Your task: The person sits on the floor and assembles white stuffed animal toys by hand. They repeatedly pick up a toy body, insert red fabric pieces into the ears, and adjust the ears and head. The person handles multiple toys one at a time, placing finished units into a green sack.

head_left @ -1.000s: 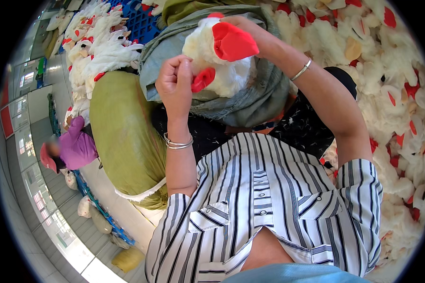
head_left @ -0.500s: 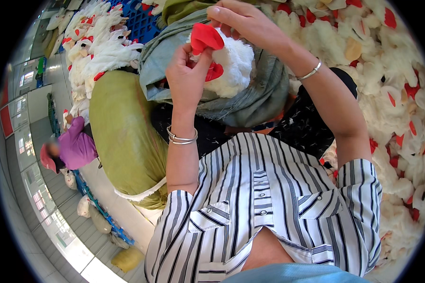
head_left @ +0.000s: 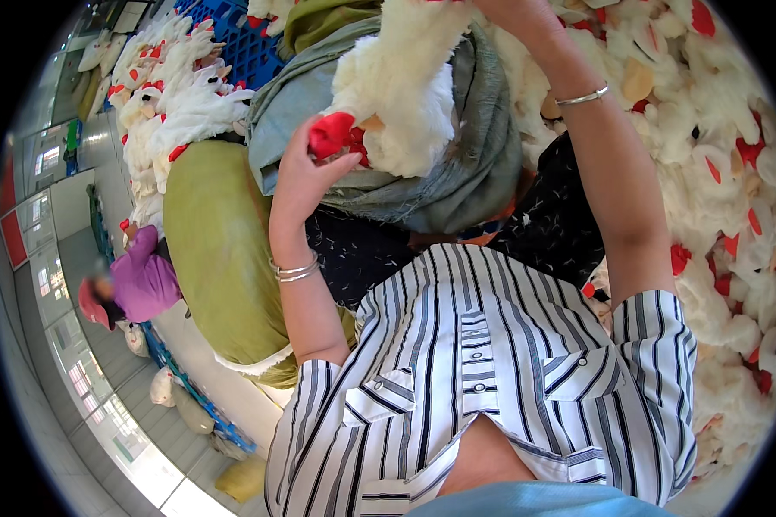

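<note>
A white furry plush skin (head_left: 397, 60) with red fabric parts stretches upward over a sack. Its lower red piece (head_left: 329, 136) sits between the thumb and fingers of my left hand (head_left: 295, 177), which is closed on it. My right hand (head_left: 516, 12) is at the top edge, gripping the plush's upper end; its fingertips are cut off by the picture. Beneath lies an opened blue-grey cloth sack (head_left: 483, 164) between my legs, with more white plush (head_left: 418, 142) at its mouth.
A stuffed olive-green sack (head_left: 220, 250) stands at my left. White plush pieces with red parts heap at the right (head_left: 724, 284) and far left (head_left: 168, 95). A blue plastic pallet (head_left: 243, 43) shows at the back. A person in purple (head_left: 147, 280) sits farther left.
My left hand has moved down and left with the red piece. My right hand has risen to the top edge, and white plush is now drawn up between the hands.
</note>
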Available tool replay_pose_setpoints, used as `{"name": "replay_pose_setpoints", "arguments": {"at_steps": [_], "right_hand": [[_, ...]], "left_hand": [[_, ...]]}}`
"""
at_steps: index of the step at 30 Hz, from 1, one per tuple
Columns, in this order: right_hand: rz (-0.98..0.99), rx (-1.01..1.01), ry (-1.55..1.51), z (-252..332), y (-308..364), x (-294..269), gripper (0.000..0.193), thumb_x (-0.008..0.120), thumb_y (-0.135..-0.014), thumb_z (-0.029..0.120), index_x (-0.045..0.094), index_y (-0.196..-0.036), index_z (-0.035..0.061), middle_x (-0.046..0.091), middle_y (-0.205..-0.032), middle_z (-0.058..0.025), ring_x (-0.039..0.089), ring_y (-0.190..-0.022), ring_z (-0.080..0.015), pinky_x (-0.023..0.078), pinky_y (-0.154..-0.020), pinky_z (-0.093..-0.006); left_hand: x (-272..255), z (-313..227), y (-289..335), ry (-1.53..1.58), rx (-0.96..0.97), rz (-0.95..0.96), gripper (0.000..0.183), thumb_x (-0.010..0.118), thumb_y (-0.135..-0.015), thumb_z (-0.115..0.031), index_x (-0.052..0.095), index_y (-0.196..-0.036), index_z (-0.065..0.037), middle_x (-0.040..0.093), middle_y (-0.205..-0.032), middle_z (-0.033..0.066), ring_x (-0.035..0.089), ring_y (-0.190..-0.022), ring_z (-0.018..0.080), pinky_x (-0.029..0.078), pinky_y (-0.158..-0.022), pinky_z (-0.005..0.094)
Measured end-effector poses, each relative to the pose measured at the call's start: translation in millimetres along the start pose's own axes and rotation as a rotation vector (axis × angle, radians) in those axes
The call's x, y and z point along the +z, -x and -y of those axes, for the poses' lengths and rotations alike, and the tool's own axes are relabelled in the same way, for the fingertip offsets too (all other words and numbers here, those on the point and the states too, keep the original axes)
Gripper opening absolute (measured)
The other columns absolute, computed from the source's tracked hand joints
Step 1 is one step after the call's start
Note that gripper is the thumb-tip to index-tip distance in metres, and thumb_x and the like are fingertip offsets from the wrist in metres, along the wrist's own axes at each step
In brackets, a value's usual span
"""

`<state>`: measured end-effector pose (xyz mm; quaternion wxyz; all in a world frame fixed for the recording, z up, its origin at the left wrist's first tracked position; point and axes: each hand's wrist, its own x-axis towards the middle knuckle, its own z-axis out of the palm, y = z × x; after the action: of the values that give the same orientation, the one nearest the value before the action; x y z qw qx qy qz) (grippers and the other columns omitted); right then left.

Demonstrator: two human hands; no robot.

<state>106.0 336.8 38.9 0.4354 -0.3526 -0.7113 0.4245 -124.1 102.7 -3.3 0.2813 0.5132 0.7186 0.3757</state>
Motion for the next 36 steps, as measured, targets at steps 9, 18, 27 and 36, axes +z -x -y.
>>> {"name": "replay_pose_setpoints", "arguments": {"at_steps": [9,18,27,36], "right_hand": [[0.464,0.102,-0.515,4,8,10,0.021,0.050,-0.083,-0.005,0.062,-0.100,-0.0031,0.066,-0.083,-0.0055,0.061,-0.071,-0.0112,0.049,-0.064,-0.0238],[0.683,0.015,-0.369,21,24,25,0.019,0.058,-0.085,-0.001,0.064,-0.104,-0.0010,0.065,-0.089,-0.0005,0.057,-0.078,-0.0053,0.047,-0.070,-0.0199],[0.125,-0.234,-0.042,9,21,27,0.016,0.052,-0.080,-0.006,0.061,-0.092,-0.0029,0.063,-0.077,-0.0094,0.059,-0.072,-0.0129,0.049,-0.066,-0.0255],[0.418,-0.315,0.177,24,55,55,0.030,0.070,-0.079,0.026,0.060,-0.087,-0.0013,0.064,-0.077,-0.0138,0.063,-0.070,-0.0244,0.051,-0.066,-0.0316]], "left_hand": [[-46,28,7,0.317,0.051,-0.482,0.014,0.057,-0.091,-0.013,0.063,-0.085,-0.002,0.063,-0.096,0.0021,0.051,-0.076,0.0071,0.042,-0.066,0.0221],[31,-45,-14,0.462,0.085,-0.114,0.022,0.063,-0.091,-0.009,0.063,-0.111,-0.002,0.067,-0.097,0.0028,0.061,-0.083,0.0079,0.049,-0.074,0.0223],[46,-36,-38,0.687,0.028,-0.061,0.022,0.062,-0.094,-0.018,0.067,-0.100,0.002,0.069,-0.081,0.0062,0.065,-0.070,0.0111,0.053,-0.066,0.0226],[51,-53,-41,0.786,0.065,-0.325,0.023,0.061,-0.095,-0.017,0.065,-0.101,0.004,0.069,-0.088,0.0089,0.067,-0.075,0.0138,0.056,-0.069,0.0257]]}}
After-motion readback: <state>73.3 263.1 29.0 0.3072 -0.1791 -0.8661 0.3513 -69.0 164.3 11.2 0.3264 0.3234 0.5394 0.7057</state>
